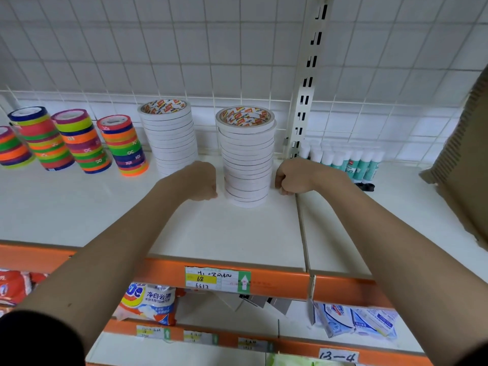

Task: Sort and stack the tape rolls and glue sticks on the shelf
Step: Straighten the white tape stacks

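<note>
Tall white stack flanked by two fists — a nudge could tip it!

On the shelf (79, 212), the white tape stack (247, 159) stands near the front, leaning a little, its rolls unevenly lined up; a second white stack (169, 133) and the coloured stacks (79, 141) sit behind-left, glue sticks (348, 161) off right. Left hand (202, 182) and right hand (291, 177) are both curled tight, holding nothing, just beside the stack's base; contact unclear. My worry: an uneven push low down shears the rolls and topples the column.
</note>
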{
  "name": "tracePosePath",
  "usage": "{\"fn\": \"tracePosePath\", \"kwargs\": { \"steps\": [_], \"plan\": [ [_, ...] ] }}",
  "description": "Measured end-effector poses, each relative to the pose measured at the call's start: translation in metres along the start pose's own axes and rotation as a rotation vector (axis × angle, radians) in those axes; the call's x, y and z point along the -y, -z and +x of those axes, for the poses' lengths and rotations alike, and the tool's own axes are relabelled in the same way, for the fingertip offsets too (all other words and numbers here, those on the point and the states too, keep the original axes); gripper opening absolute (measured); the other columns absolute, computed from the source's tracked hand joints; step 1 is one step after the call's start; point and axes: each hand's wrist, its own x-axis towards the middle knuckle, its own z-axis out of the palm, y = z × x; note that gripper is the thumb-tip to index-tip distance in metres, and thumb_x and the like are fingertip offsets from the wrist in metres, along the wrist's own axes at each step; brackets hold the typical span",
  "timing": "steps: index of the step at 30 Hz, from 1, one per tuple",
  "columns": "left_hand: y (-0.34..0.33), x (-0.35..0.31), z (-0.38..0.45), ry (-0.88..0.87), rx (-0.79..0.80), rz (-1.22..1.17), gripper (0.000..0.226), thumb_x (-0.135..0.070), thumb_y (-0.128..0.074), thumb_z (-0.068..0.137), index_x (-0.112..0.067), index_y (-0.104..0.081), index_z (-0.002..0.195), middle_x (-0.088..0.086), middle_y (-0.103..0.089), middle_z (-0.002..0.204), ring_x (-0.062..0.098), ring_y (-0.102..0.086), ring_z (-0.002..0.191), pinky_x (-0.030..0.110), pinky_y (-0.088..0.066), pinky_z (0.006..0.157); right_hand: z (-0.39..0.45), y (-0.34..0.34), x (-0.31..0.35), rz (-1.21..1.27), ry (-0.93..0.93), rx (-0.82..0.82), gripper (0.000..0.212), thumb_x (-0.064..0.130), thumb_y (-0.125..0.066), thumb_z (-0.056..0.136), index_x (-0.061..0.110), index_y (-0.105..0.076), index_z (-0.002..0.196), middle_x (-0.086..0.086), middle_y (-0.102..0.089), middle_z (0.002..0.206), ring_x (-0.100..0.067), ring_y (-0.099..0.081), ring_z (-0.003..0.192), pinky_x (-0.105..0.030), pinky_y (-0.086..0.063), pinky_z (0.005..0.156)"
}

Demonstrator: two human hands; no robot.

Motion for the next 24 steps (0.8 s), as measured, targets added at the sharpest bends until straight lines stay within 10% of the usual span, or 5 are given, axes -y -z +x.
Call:
{"fn": "tracePosePath", "kwargs": {
  "steps": [10, 15, 24],
  "plan": [
    [0.011, -0.021, -0.003, -0.017, -0.081, -0.006, 0.025, -0.005, -0.054, 0.082, -0.014, -0.048, 0.059, 0.011, -0.067, 0.087, 0.027, -0.064, 0.089, 0.036, -0.052, 0.082, -0.012, 0.007, 0.015, -0.108, 0.034, -0.039, 0.008, -0.002, -0.05, 0.081, 0.0, -0.058, 0.08, -0.011, -0.054, 0.082, -0.019, -0.047, 0.062, -0.022, -0.035, 0.049],
    [0.016, -0.016, -0.007, 0.014, -0.059, -0.057, 0.012, -0.01, -0.06, 0.083, -0.005, -0.072, 0.084, 0.006, -0.07, 0.089, 0.019, -0.061, 0.085, 0.027, -0.045, 0.074, -0.011, 0.02, 0.014, -0.107, 0.042, -0.044, 0.029, -0.003, -0.049, 0.081, -0.005, -0.064, 0.106, -0.017, -0.068, 0.105, -0.029, -0.064, 0.098, -0.035, -0.051, 0.085],
    [0.05, -0.023, -0.008, -0.078, -0.089, 0.042, 0.005, -0.004, -0.062, 0.08, -0.005, -0.066, 0.077, 0.01, -0.068, 0.091, 0.025, -0.06, 0.093, 0.035, -0.048, 0.084, -0.022, 0.04, 0.029, -0.089, 0.076, -0.085, 0.028, 0.0, -0.038, 0.088, 0.016, -0.05, 0.069, -0.005, -0.065, 0.084, -0.017, -0.06, 0.077, -0.026, -0.049, 0.075]
  ]
}}
